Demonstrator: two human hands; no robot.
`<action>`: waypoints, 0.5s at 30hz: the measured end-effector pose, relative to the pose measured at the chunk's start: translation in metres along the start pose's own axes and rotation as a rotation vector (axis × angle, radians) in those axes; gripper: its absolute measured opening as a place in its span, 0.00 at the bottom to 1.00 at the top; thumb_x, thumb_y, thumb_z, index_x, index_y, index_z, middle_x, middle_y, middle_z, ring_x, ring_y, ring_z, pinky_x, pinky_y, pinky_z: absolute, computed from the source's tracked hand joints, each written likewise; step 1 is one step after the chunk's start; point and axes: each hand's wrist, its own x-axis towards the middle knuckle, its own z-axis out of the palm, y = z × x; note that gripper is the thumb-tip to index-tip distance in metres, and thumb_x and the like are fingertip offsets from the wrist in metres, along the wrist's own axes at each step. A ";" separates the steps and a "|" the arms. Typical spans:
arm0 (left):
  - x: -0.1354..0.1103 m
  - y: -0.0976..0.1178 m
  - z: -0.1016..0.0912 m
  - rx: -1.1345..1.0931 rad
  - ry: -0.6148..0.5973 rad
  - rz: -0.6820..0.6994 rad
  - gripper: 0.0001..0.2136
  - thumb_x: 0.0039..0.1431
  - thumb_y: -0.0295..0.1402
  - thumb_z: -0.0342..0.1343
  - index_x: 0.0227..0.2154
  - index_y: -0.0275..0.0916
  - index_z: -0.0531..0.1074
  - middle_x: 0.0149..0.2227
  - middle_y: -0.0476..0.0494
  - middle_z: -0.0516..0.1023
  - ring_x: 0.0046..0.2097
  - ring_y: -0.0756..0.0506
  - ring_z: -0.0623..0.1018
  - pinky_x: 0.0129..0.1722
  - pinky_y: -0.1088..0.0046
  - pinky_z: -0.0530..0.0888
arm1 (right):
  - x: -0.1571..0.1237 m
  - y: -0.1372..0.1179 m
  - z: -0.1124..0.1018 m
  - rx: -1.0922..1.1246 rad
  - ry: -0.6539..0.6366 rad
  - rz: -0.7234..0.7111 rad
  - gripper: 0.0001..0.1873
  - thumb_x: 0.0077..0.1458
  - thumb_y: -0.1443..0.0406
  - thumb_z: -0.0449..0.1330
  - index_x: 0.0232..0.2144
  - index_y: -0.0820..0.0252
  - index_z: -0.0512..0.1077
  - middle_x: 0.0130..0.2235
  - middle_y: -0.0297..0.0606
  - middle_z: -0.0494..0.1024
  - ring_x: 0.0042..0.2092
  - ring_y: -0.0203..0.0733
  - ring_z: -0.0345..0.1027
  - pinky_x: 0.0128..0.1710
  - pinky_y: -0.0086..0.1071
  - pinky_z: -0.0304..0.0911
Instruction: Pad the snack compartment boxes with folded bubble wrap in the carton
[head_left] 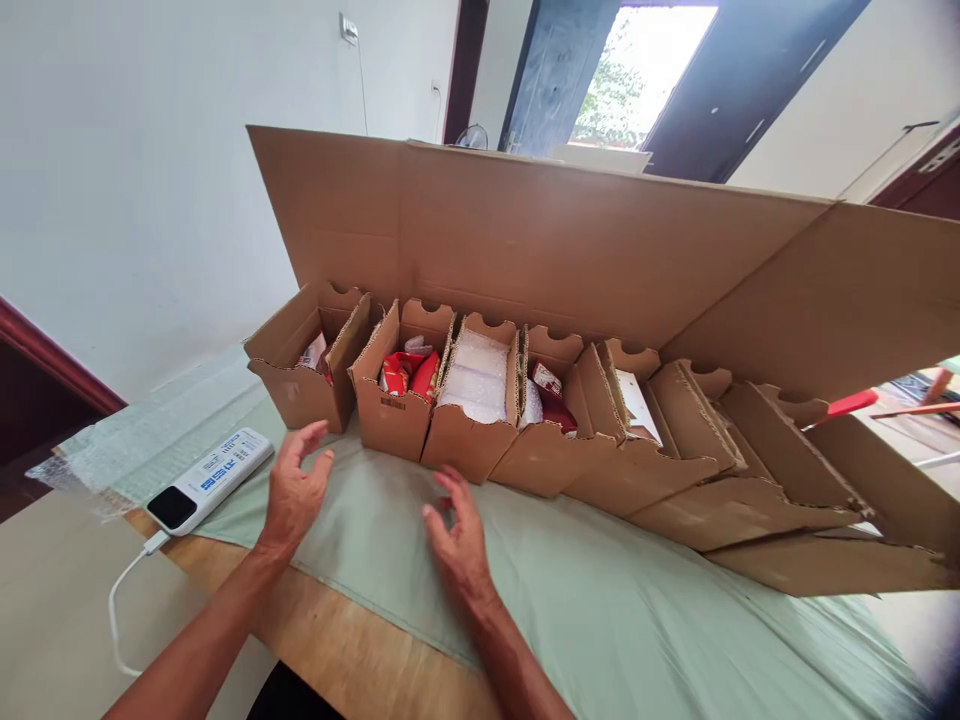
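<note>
Both of my hands hover over the green cloth (360, 520) in front of a row of open cardboard boxes. My left hand (296, 490) is nearest the leftmost box (307, 395), its fingers apart and holding nothing. Fingers bent and spread, my right hand (457, 540) is also bare, just in front of the box with bubble-wrapped items (476, 375). Between them stands a box (394, 425) with red packets (410, 372) inside. Farther right, one box holds a dark red packet (551, 400) and another a white flat item (637, 405).
Behind the boxes rises a tall cardboard panel (525, 230). A white power bank (214, 480) with a cable (116, 600) lies at the table's left edge, beside bubble wrap (142, 440). The wooden table edge (337, 630) shows in front. More cardboard boxes (750, 500) lean together at right.
</note>
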 end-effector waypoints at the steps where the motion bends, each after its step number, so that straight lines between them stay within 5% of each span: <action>1: 0.004 0.002 -0.011 0.034 0.068 0.045 0.20 0.56 0.40 0.59 0.51 0.39 0.73 0.52 0.38 0.77 0.53 0.37 0.76 0.58 0.55 0.71 | 0.007 0.001 -0.005 0.018 0.019 0.028 0.25 0.56 0.61 0.57 0.57 0.58 0.70 0.61 0.50 0.72 0.60 0.54 0.68 0.54 0.45 0.70; 4: 0.030 0.014 -0.039 0.046 0.237 0.123 0.25 0.56 0.40 0.61 0.56 0.38 0.69 0.54 0.38 0.75 0.54 0.37 0.76 0.58 0.56 0.72 | 0.018 0.004 -0.014 0.047 0.008 0.087 0.29 0.56 0.58 0.58 0.60 0.57 0.69 0.61 0.48 0.73 0.56 0.53 0.71 0.52 0.45 0.70; 7: 0.072 0.031 -0.059 0.073 0.276 0.093 0.32 0.56 0.42 0.62 0.61 0.32 0.64 0.60 0.33 0.70 0.60 0.36 0.72 0.60 0.56 0.71 | 0.011 0.010 -0.013 0.045 -0.014 0.056 0.30 0.54 0.59 0.59 0.60 0.55 0.69 0.62 0.46 0.72 0.59 0.53 0.69 0.53 0.44 0.71; 11: 0.139 0.058 -0.076 0.182 0.026 -0.115 0.32 0.60 0.45 0.53 0.62 0.29 0.63 0.61 0.30 0.71 0.58 0.37 0.75 0.52 0.57 0.78 | 0.000 0.020 -0.012 -0.027 -0.031 -0.013 0.25 0.55 0.61 0.60 0.55 0.56 0.74 0.61 0.48 0.73 0.61 0.53 0.68 0.56 0.46 0.69; 15: 0.199 0.079 -0.078 0.296 -0.281 -0.221 0.23 0.53 0.47 0.59 0.43 0.31 0.77 0.42 0.35 0.83 0.40 0.38 0.82 0.36 0.59 0.82 | -0.001 0.024 -0.014 -0.160 -0.030 -0.098 0.18 0.56 0.64 0.58 0.48 0.57 0.78 0.58 0.48 0.76 0.59 0.54 0.70 0.58 0.50 0.67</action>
